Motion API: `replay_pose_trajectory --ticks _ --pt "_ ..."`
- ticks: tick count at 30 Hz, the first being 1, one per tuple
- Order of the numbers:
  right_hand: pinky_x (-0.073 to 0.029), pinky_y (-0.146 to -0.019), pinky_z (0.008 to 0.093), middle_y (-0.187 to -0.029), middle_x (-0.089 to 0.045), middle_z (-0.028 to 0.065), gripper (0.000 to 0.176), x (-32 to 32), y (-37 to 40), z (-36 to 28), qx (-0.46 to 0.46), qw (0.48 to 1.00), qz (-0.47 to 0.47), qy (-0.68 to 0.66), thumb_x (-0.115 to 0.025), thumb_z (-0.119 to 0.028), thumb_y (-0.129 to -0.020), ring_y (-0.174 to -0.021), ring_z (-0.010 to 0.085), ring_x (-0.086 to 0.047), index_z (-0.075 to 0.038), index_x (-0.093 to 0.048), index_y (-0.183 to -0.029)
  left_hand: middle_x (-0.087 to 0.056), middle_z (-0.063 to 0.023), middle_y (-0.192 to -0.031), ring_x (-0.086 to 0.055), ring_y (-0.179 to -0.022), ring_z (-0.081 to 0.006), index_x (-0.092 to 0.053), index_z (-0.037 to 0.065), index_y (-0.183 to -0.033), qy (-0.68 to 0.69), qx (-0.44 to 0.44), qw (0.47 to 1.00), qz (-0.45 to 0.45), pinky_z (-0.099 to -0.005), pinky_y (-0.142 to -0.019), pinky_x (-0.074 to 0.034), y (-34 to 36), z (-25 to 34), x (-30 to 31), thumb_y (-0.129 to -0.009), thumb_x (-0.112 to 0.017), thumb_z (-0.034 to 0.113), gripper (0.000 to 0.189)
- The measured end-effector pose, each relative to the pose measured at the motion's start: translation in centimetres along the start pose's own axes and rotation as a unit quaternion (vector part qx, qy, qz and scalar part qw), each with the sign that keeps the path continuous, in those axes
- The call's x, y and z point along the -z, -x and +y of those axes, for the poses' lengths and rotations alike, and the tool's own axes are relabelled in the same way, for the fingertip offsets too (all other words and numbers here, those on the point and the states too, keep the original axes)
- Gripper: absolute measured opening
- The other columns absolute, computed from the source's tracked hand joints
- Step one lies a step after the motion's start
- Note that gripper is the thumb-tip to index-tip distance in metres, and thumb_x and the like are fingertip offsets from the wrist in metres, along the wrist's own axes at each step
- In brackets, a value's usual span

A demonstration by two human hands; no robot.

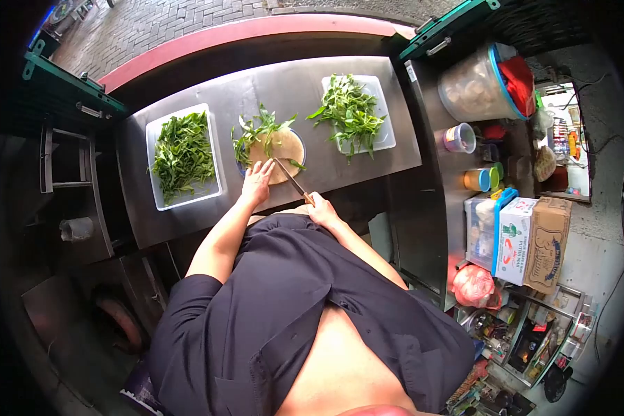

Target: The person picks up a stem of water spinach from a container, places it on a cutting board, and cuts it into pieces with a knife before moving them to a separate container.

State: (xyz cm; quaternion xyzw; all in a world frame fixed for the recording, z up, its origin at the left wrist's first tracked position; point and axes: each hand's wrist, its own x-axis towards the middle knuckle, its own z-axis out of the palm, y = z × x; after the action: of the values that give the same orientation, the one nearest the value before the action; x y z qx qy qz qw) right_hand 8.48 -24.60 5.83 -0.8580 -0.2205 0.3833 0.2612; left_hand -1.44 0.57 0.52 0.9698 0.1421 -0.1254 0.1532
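A round board [284, 144] lies on the metal table, with leafy green stems [262, 127] across its far and left parts. At the board's near left edge is my left hand [258, 182], fingers stretched out and lying flat beside the knife tip. My right hand [320, 209] is wrapped round the handle of a knife [291, 177], whose blade points up and left onto the board. Cut leaves fill a white tray [218, 166] on the left. Longer leafy stems are heaped in another white tray [385, 114] on the right.
The metal table [246, 82] has a raised pink ledge [256, 29] behind it. On the right counter stand a large clear tub [468, 84], small containers [459, 138], a blue-lidded box [482, 232] and cardboard boxes [548, 243]. A pink bag [473, 286] sits nearer.
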Motion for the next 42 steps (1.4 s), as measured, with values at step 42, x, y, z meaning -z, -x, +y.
replay_pose_trajectory --ticks 42 --pt "-0.055 -0.087 0.0465 -0.105 -0.072 0.0243 0.036 -0.5 -0.9 -2.1 -0.009 1.0 0.014 -0.007 -0.051 -0.03 -0.101 -0.103 0.0406 -0.071 -0.009 -0.064 -0.128 -0.033 -0.0046 -0.167 -0.025 -0.155 -0.0323 -0.047 0.013 -0.154 0.011 0.031 0.999 0.027 -0.0526 -0.121 -0.028 -0.2 0.2 1.0 -0.08 -0.068 0.006 0.077"
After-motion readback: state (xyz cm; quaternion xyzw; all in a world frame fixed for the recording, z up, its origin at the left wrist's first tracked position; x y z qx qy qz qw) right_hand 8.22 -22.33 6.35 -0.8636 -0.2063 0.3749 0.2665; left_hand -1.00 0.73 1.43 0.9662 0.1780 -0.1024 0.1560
